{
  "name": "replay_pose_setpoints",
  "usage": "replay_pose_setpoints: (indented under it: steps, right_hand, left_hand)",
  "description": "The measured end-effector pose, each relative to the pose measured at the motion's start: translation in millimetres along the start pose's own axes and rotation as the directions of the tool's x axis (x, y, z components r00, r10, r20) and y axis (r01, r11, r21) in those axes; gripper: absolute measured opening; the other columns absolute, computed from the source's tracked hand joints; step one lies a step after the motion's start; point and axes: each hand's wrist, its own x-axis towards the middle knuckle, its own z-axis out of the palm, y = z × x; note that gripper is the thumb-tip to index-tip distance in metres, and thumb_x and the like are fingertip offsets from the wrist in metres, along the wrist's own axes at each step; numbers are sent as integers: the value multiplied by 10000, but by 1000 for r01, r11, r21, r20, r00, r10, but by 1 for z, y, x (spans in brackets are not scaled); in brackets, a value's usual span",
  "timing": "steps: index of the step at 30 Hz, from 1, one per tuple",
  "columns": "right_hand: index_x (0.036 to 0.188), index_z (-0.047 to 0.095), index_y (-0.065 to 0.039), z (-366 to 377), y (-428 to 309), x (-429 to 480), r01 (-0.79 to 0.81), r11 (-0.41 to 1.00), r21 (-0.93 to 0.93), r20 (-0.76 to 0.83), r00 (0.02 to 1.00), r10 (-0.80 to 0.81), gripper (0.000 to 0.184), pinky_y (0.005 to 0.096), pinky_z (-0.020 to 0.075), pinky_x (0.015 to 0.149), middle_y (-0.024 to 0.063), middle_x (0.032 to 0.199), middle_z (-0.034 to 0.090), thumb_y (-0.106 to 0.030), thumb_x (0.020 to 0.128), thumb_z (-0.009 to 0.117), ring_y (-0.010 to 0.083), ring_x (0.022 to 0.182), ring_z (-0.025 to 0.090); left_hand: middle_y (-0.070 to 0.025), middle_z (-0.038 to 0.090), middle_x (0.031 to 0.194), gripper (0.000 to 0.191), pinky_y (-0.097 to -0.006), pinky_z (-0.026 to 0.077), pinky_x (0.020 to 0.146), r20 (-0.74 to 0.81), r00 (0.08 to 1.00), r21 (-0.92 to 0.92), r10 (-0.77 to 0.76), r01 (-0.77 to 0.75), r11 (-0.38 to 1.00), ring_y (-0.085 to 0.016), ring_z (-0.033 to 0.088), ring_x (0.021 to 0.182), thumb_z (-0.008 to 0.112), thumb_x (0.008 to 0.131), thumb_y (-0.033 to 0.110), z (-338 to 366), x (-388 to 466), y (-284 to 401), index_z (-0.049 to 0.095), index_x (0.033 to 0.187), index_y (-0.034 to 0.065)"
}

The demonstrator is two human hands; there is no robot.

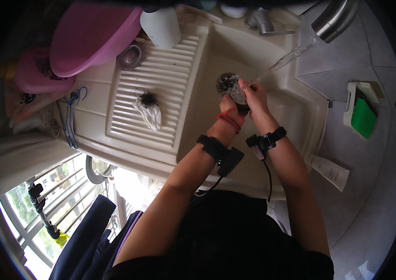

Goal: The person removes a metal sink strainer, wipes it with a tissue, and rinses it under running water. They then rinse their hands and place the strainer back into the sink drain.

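Note:
Both my hands are together over the laundry sink basin [219, 133], holding a round perforated drain strainer [238, 94] between them. My left hand [232, 106], with red bracelets at the wrist, grips it from the left and below. On its other side, my right hand [255, 97] has its fingers on the strainer's edge. Water [290, 57] streams from a metal spout [331, 26] down to my hands. Just beyond them lies the dark drain opening [226, 83] with suds around it. A white wet cloth [150, 113] with a clump of dark hair [148, 99] lies on the ribbed washboard.
A white bottle [161, 28], a round clear-rimmed lid [130, 57] and a pink basin [93, 38] stand at the upper left. Blue hangers [69, 119] lie on the left ledge. A faucet lever [275, 33] is at the back; a white tube [330, 172] and a green-faced brush or sponge [363, 118] are at right.

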Motion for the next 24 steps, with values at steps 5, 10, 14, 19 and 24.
replay_pose_setpoints:
  steps: [5,10,14,19,24]
  right_hand:
    - [909,619,-36,-9,-2,24,-234,972,23,-28,972,235,303,279,450,674,65,889,618,-296,901,462,128,789,573]
    - [1027,571,-17,-10,-11,27,-195,967,162,190,968,163,225,289,424,757,52,907,570,-159,890,463,148,830,522]
    - [1143,495,-8,-3,-3,13,-96,942,322,190,981,35,289,290,419,783,65,990,551,-109,873,468,156,867,515]
    - [1086,504,21,-1,22,-17,359,891,-278,278,918,-283,276,281,431,784,150,953,582,-170,893,454,212,884,569]
    - [991,538,15,1,30,-24,392,881,-266,165,919,-359,229,303,443,662,130,846,605,-179,898,460,190,749,577]
  left_hand:
    - [-84,494,1168,397,-426,405,879,113,993,181,-23,2,983,-235,473,1071,378,907,372,7,-4,13,444,1184,95]
    - [-75,492,1120,523,-312,422,800,302,891,618,339,-454,642,-189,496,986,621,795,310,4,-7,8,411,1194,45]
    - [-70,547,1011,495,-281,438,736,119,934,596,337,-338,728,-167,536,886,645,771,311,-1,-4,12,468,1140,33]
    - [-68,574,948,426,-330,465,726,-22,964,483,264,-221,847,-186,557,841,492,855,400,-3,3,23,512,1075,35]
    - [-89,539,992,453,-336,466,732,-23,952,421,305,-267,867,-195,545,871,445,868,431,-7,10,9,467,1111,50]
